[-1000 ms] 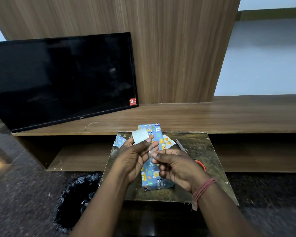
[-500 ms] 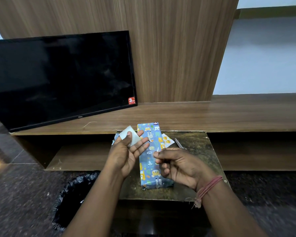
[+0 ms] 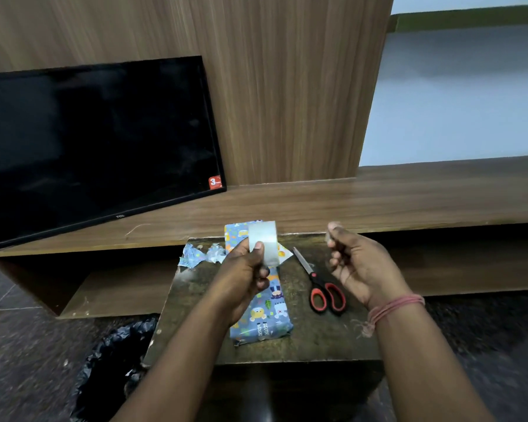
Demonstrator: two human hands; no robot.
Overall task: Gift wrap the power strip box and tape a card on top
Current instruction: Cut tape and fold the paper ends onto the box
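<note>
Blue cartoon-print wrapped box [image 3: 264, 312] lies lengthwise on the dark worktop [image 3: 314, 339]; above it the left hand [image 3: 244, 277] pinches a clear tape roll [image 3: 264, 242]. The right hand [image 3: 358, 263], fingers curled (whether they hold anything is unclear), hovers near the scissors [image 3: 319, 283]

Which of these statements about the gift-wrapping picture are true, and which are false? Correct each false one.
1. The left hand holds a tape roll. True.
2. The scissors lie left of the wrapped box. False: they lie to its right.
3. The right hand grips the scissors. False: it is raised, apart from them.
4. The box lies on the small table. True.
</note>
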